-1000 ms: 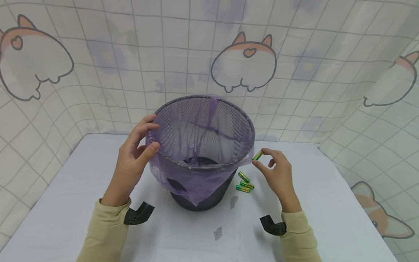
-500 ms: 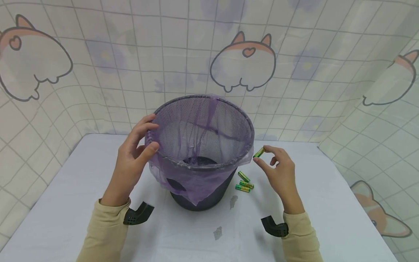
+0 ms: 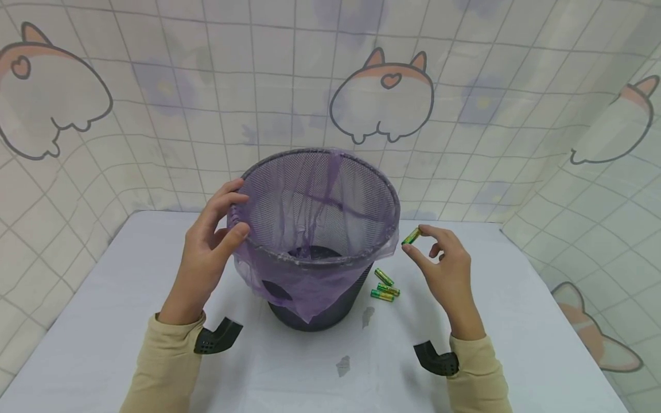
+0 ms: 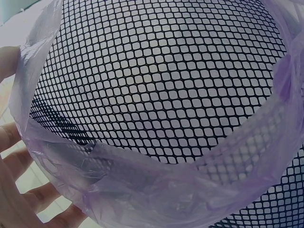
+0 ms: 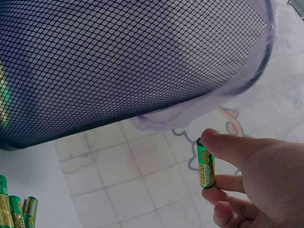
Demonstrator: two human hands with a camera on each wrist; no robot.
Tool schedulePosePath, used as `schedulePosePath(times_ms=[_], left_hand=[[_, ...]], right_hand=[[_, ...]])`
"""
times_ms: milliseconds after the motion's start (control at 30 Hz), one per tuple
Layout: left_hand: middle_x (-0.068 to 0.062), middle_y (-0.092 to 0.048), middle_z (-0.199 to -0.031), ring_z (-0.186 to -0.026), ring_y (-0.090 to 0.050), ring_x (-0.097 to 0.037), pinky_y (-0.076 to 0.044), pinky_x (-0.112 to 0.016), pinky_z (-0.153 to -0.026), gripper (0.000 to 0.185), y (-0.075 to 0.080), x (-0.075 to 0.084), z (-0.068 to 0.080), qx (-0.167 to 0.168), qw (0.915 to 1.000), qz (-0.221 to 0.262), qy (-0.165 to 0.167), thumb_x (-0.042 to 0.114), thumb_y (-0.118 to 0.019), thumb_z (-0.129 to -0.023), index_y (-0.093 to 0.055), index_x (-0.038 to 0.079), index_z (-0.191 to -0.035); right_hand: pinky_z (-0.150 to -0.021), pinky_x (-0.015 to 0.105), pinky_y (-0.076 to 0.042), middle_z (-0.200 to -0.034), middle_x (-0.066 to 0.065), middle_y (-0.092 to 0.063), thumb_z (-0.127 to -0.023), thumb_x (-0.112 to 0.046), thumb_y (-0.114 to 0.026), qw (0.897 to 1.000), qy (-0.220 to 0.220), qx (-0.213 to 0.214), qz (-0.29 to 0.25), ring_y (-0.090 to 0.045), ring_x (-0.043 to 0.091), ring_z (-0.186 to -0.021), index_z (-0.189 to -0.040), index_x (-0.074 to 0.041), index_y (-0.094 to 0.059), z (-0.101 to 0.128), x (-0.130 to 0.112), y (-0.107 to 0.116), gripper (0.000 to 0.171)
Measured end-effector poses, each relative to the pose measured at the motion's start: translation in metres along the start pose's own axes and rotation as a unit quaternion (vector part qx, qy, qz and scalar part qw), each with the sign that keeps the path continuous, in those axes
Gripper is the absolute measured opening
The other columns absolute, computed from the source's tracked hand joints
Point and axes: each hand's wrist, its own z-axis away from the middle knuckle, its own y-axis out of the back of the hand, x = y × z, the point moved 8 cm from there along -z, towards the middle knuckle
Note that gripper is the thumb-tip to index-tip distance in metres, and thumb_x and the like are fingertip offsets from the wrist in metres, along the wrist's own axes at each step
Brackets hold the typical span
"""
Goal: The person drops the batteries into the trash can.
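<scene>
A black mesh wastebasket (image 3: 315, 318) lined with a thin purple plastic bag (image 3: 304, 292) stands upright mid-table, the bag folded down over its rim. My left hand (image 3: 206, 246) holds the basket at the left of the rim, with thumb and fingers spread along the edge. To the right of the basket, my right hand (image 3: 444, 267) pinches a green and gold battery (image 3: 411, 236) by its ends between thumb and fingertip. The right wrist view shows this battery (image 5: 206, 164) upright, below the bag's edge. Several similar batteries (image 3: 384, 289) lie on the table beside the basket.
The white table (image 3: 129, 321) has two grey patches (image 3: 343, 365) in front of the basket. A pale checked curtain (image 3: 268, 86) with cartoon dogs hangs around the back and sides. Black wrist mounts (image 3: 436, 359) stick out from both sleeves.
My right hand has moved slightly up and to the right, away from the basket rim, with the battery still pinched. My left hand has stayed on the rim.
</scene>
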Motion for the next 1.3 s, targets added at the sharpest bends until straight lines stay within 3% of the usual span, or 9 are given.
schedulePosePath(times_ms=[500, 667, 1300], left_hand=[[0.007, -0.034, -0.156, -0.144, -0.032, -0.02, -0.04, -0.024, -0.099, 0.041, 0.0, 0.0, -0.001, -0.002, 1.0, 0.007, 0.004, 0.008, -0.055, -0.095, -0.048, 0.006, -0.135], [0.006, -0.035, -0.156, -0.144, -0.031, -0.021, -0.041, -0.021, -0.098, 0.041, 0.0, -0.001, -0.001, -0.001, 0.9999, 0.016, 0.002, 0.007, -0.055, -0.095, -0.048, 0.004, -0.135], [0.006, -0.035, -0.155, -0.143, -0.033, -0.021, -0.042, -0.021, -0.096, 0.041, 0.001, -0.001, -0.001, 0.001, 0.9999, 0.009, -0.008, 0.008, -0.054, -0.094, -0.049, 0.005, -0.135]], right_hand=[[-0.066, 0.026, -0.033, -0.108, 0.009, -0.065, -0.077, -0.015, -0.081, 1.0, 0.004, 0.012, -0.026, -0.042, 0.009, -0.073, -0.118, -0.007, -0.066, 0.002, -0.015, 0.016, 0.045], [-0.065, 0.022, -0.032, -0.107, 0.006, -0.065, -0.077, -0.015, -0.081, 0.999, 0.001, 0.016, -0.034, -0.043, 0.009, -0.073, -0.118, -0.009, -0.067, 0.002, -0.018, 0.02, 0.044], [-0.061, 0.022, -0.03, -0.108, 0.004, -0.067, -0.076, -0.01, -0.081, 0.995, 0.048, 0.041, -0.071, -0.044, 0.006, -0.073, -0.119, -0.012, -0.068, -0.003, -0.05, 0.041, 0.045]])
